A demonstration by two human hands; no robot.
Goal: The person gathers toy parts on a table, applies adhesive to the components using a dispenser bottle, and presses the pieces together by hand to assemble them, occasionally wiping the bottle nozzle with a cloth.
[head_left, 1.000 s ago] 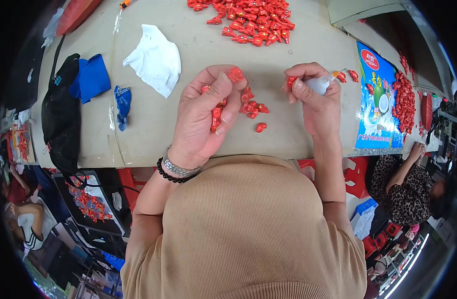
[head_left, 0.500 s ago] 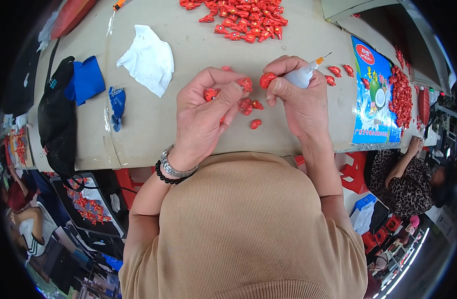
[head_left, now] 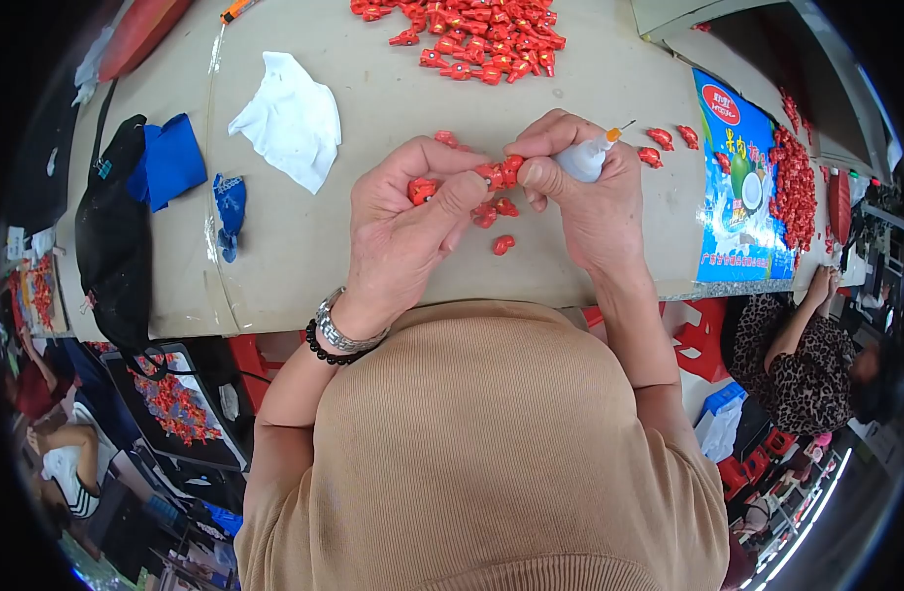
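My left hand (head_left: 401, 219) is closed, pinching a small red plastic piece (head_left: 490, 177) between thumb and fingertips. Another red piece with a dark dot (head_left: 422, 190) is tucked in its curled fingers. My right hand (head_left: 602, 202) pinches a second red piece (head_left: 512, 170) and presses it end to end against the left one. That same hand also keeps a white squeeze bottle (head_left: 582, 161) with an orange collar and thin needle tip, pointing up and right. Below the fingertips, loose red pieces (head_left: 504, 244) lie on the table (head_left: 304, 266); others sit just behind my left hand.
A heap of red pieces (head_left: 481, 39) lies at the far side. White cloth (head_left: 292, 123), blue cloth (head_left: 171, 163) and a black bag (head_left: 115, 231) are on the left. On the right, more red pieces (head_left: 795, 192) lie beside a blue printed sheet (head_left: 718, 236). Another person (head_left: 802, 364) sits at right.
The two red pieces were apart and now meet, my right hand having moved slightly left. The bottle has tilted a little, its needle now lower and further left.
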